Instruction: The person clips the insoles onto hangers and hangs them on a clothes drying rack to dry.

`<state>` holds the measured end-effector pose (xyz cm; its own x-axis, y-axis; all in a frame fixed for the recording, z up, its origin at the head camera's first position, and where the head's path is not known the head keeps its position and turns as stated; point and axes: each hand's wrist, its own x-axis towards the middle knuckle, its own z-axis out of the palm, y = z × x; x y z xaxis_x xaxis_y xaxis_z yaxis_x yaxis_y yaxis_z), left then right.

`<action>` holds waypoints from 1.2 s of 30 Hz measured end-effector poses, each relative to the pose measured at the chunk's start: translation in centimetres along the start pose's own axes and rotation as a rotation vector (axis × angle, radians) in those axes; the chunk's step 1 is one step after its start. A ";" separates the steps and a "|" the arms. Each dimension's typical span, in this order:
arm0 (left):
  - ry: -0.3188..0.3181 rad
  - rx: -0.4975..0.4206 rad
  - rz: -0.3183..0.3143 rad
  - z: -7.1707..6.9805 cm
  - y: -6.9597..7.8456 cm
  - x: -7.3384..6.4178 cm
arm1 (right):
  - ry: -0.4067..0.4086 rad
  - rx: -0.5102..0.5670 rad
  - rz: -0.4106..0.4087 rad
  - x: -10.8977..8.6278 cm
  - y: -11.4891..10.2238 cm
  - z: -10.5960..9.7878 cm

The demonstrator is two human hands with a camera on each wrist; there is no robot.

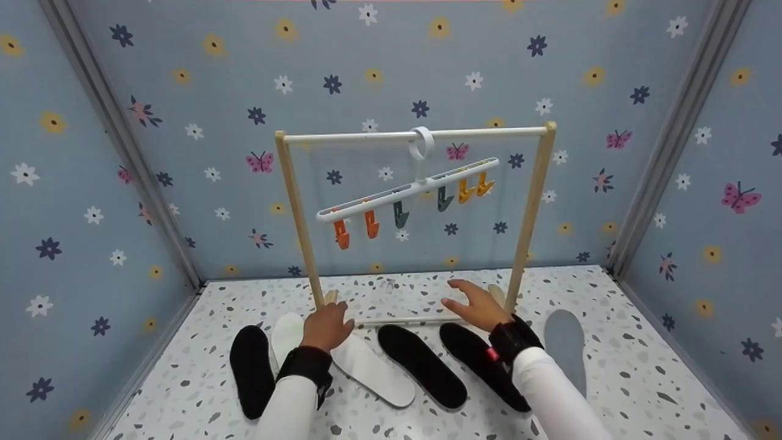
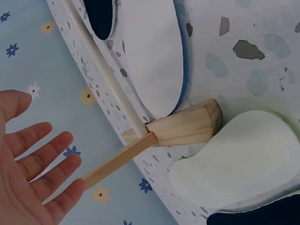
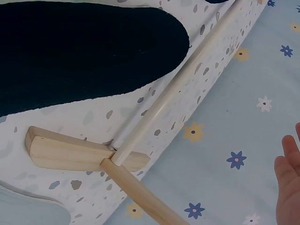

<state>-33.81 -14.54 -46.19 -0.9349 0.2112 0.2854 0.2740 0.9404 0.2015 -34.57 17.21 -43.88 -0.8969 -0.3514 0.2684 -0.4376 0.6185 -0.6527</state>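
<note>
Flowered blue walls [image 1: 403,64] enclose a speckled white surface [image 1: 635,373].

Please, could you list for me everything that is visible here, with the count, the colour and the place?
Rack: 1, wooden with white bars, standing on the surface
Hanger: 1, white, on the rack's top bar
Orange clips: 2, orange, hanger's left
Green clips: 2, dark green, hanger's middle
Yellow clips: 2, yellow, hanger's right
Black insoles: 3, black, far left, centre, right of centre
Pale insoles: 2, whitish, left of centre
Grey insole: 1, grey, far right
Surface: 1, speckled white, below
Walls: 3, blue, flowered, behind and both sides
Corner posts: 2, grey, between walls
Wristbands: 2, black, on wrists
Sleeves: 2, white, on arms
Left hand: 1, near rack's left foot
Right hand: 1, near rack's right foot
</note>
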 end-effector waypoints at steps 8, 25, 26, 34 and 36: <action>-0.046 -0.054 -0.041 -0.7 -1.4 -0.6 | -0.018 0.008 0.028 0.4 0.0 0.3; -0.073 -0.155 -0.114 -1.1 -5.0 -1.9 | 0.030 0.036 0.014 0.9 -0.6 0.5; -0.072 -0.155 -0.118 -1.2 -5.3 -2.0 | 0.029 0.038 0.012 0.9 -0.6 0.6; -0.086 -0.140 -0.149 -1.7 -7.0 -2.8 | 0.013 0.026 -0.011 1.3 -0.7 1.0; -0.089 -0.139 -0.160 -1.8 -7.3 -3.0 | 0.016 0.029 -0.018 1.4 -0.8 1.1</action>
<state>-32.59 -22.57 -46.81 -0.9835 0.0905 0.1565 0.1429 0.9194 0.3664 -35.42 15.47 -43.75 -0.8901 -0.3507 0.2913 -0.4516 0.5912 -0.6682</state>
